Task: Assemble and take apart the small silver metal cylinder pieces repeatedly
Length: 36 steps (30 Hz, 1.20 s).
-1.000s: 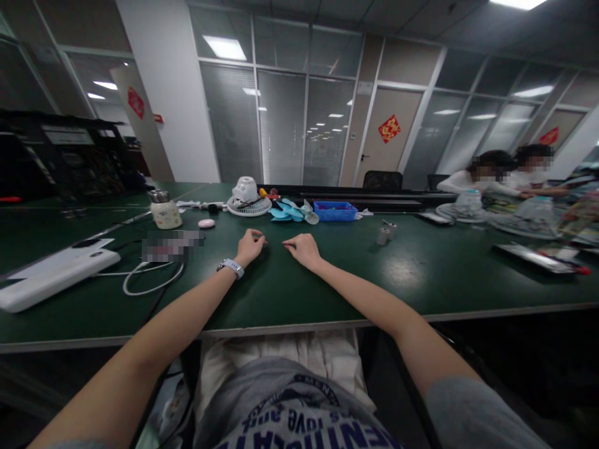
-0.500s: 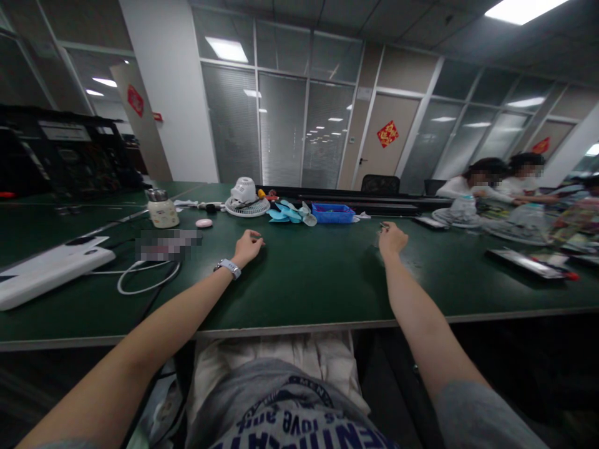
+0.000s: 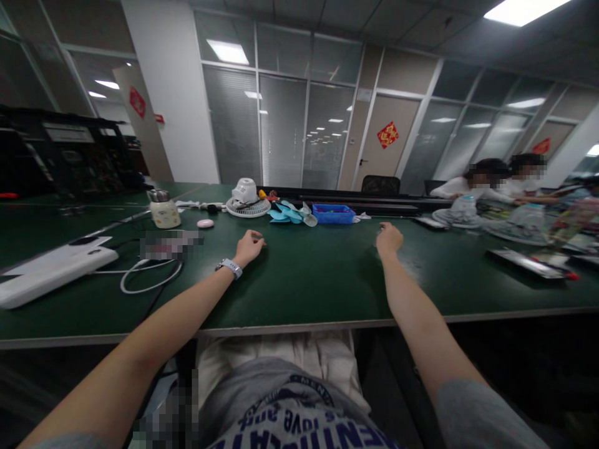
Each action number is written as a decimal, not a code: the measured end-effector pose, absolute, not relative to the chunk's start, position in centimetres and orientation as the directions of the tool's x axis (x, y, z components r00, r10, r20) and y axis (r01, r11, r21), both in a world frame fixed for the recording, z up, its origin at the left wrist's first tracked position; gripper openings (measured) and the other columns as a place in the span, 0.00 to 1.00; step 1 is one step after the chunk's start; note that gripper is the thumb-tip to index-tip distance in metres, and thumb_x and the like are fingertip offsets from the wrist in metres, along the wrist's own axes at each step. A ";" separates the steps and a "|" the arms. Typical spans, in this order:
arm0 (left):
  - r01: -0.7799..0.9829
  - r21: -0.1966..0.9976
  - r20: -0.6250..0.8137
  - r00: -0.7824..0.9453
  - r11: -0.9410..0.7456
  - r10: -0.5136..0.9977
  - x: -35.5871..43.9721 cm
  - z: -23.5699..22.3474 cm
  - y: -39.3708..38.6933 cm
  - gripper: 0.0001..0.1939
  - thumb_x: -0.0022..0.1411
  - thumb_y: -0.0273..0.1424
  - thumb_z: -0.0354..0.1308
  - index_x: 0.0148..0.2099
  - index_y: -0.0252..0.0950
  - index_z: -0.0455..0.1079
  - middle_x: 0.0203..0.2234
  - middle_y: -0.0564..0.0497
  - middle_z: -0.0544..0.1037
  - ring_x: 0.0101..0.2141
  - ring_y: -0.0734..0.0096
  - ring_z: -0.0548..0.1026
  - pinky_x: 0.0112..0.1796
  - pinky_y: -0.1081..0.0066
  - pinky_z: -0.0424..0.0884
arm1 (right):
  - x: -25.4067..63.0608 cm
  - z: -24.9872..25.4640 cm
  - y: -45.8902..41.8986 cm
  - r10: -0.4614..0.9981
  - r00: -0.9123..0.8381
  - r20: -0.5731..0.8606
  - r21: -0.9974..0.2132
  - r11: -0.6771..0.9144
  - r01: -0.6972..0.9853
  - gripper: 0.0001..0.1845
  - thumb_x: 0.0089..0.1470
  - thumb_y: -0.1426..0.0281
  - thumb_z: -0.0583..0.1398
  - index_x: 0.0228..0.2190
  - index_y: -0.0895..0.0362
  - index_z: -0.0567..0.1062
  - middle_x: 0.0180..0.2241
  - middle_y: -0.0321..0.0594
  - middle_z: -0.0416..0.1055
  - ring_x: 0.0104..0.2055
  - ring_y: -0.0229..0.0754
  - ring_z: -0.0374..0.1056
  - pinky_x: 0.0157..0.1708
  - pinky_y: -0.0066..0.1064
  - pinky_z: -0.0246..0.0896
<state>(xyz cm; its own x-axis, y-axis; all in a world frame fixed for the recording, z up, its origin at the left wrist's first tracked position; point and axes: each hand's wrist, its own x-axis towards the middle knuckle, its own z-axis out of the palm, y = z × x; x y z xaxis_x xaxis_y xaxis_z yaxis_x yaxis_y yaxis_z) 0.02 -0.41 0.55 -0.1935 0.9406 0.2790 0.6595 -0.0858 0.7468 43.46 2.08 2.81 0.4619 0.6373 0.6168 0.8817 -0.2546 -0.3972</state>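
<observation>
My left hand (image 3: pixel 249 247), with a watch (image 3: pixel 229 267) on its wrist, rests on the green table (image 3: pixel 309 280). Its fingers curl loosely and stand apart, with nothing seen in them. Further right, my right hand (image 3: pixel 390 239) is closed at the table, fingertips pinched together. A small dark bit shows at these fingertips, too small to name. Beyond the hands lie light-blue fan blades (image 3: pixel 286 213), a blue plastic basket (image 3: pixel 333 214) and a white fan head (image 3: pixel 246 198) with its round grille. The basket's contents are hard to make out.
At left are a patterned bottle (image 3: pixel 165 211), a pink oval item (image 3: pixel 204 223), a white cable (image 3: pixel 152 288) and a long white device (image 3: pixel 56 277). Black bars (image 3: pixel 374 206) run along the back. Right of me lies a flat tray-like item (image 3: pixel 528 263); two people (image 3: pixel 486 181) sit beyond.
My right hand has turned slightly, so the small dark bit at its fingertips shows less. My left hand has stayed nearly still. The view has shifted a little.
</observation>
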 end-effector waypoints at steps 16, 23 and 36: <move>0.648 0.758 0.261 -0.198 -0.074 0.945 0.0 0.6 -0.4 0.12 0.60 0.32 0.56 0.47 0.38 0.65 0.35 0.48 0.82 0.39 0.65 0.78 0.41 0.68 0.69 | 44.5 1.7 2.8 0.514 0.656 0.553 -0.622 -0.269 0.735 0.21 0.60 0.60 0.52 0.50 0.51 0.75 0.62 0.52 0.56 0.59 0.55 0.56 0.55 0.49 0.50; 0.636 0.766 0.269 -0.188 -0.092 0.945 0.0 0.3 -0.3 0.12 0.60 0.32 0.55 0.46 0.38 0.66 0.35 0.48 0.82 0.39 0.65 0.79 0.41 0.69 0.69 | 46.5 0.6 4.3 0.680 0.680 0.274 -0.725 -0.318 0.611 0.35 0.61 0.47 0.42 0.50 0.53 0.76 0.62 0.54 0.55 0.64 0.57 0.48 0.60 0.54 0.41; 0.640 0.765 0.255 -0.201 -0.070 0.946 -0.1 0.5 -0.6 0.12 0.60 0.33 0.55 0.47 0.38 0.66 0.35 0.48 0.82 0.37 0.66 0.79 0.39 0.69 0.69 | 47.6 0.9 5.3 0.637 0.741 0.215 -0.837 -0.270 0.476 0.38 0.59 0.44 0.44 0.53 0.60 0.70 0.54 0.56 0.64 0.58 0.54 0.59 0.58 0.44 0.51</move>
